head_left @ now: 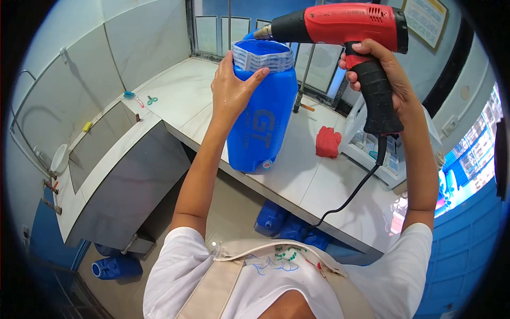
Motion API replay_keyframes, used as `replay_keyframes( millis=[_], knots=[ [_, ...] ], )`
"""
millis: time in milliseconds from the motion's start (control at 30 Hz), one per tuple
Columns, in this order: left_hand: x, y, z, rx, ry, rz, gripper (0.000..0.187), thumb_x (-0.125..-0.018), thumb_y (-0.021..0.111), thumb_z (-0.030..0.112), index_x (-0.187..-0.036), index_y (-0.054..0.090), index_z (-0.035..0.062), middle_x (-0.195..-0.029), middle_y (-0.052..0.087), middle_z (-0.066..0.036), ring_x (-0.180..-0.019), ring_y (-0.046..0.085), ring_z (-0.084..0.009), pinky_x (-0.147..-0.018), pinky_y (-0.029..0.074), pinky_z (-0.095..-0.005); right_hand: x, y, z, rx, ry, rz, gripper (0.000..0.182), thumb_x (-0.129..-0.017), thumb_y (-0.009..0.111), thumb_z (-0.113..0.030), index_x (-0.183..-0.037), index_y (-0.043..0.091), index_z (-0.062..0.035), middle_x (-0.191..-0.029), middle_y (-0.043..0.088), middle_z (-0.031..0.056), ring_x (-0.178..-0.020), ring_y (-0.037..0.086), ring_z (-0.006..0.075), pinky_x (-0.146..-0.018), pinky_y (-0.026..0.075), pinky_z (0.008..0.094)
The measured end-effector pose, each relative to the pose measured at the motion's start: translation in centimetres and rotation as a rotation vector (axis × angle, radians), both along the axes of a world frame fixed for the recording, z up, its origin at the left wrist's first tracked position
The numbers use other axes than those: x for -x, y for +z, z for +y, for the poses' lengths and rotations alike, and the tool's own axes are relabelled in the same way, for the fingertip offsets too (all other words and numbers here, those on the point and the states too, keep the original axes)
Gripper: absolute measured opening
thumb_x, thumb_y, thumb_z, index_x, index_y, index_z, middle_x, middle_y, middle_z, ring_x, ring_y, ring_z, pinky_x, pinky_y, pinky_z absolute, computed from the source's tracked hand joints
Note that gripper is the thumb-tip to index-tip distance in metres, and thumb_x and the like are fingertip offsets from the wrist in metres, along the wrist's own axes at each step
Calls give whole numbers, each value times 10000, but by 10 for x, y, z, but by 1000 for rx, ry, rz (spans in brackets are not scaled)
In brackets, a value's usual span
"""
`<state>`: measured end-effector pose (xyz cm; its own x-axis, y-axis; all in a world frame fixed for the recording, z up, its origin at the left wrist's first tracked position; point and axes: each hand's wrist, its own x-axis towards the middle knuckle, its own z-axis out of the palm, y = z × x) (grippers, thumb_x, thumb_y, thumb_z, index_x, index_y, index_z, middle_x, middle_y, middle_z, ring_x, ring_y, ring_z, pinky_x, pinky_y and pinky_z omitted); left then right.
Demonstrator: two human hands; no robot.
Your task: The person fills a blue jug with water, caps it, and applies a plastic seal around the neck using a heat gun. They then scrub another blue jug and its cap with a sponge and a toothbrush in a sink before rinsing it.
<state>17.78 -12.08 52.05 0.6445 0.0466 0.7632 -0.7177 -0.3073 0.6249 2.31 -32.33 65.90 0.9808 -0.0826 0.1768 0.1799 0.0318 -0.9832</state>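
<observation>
A blue plastic jug (257,119) with "GT" lettering stands upright on the white tiled counter. Around its top sits a loose printed shrink band (268,64), standing up like a collar. My left hand (234,87) grips the jug's upper left side, with the thumb lying across the front at the band's lower edge. In my right hand (385,74) is a red and black heat gun (353,25), my fingers wrapped round its handle. Its metal nozzle points left, just above the band's opening. From the handle a black cord hangs down past the counter edge.
On the counter (287,183) a red cloth (328,142) lies right of the jug, beside a white plastic basket (372,146). A tiled sink (103,141) is at the left, with small green scissors (152,100) behind it. Several blue jugs (117,267) lie below.
</observation>
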Motion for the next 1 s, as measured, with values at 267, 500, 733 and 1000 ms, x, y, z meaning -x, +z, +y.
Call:
replay_keyframes(
  millis=[267,500,733,1000],
  knots=[
    [-1,-2,0,-32,36,-15,907,-662,718,519,-1225,408,-120,-1169,503,-266,-1134,465,-371,-942,372,-453,32,12,20,156,14,6,328,-746,634,-208,-928,514,38,-727,597,110,-485,579,115,-433,519,204],
    [-3,-3,1,-46,-13,13,947,-648,710,558,-1237,403,-117,-1196,481,-282,-1143,456,-384,-951,366,-458,68,2,11,144,-6,-78,375,-758,615,-219,-959,493,74,-735,589,117,-488,583,120,-427,513,213],
    [-3,-3,-1,-21,-6,53,984,-635,705,588,-1248,393,-116,-1226,456,-291,-1173,437,-391,-962,369,-459,85,-17,-17,-57,-20,-33,330,-775,589,-198,-916,507,89,-740,583,144,-479,585,134,-425,527,226],
    [0,-1,-3,-7,-38,118,1017,-624,695,618,-1265,380,-107,-1219,460,-285,-1166,447,-386,-935,403,-447,68,-40,-60,-232,4,-4,303,-780,582,-206,-878,514,73,-742,570,136,-493,583,141,-433,533,240]
  ],
)
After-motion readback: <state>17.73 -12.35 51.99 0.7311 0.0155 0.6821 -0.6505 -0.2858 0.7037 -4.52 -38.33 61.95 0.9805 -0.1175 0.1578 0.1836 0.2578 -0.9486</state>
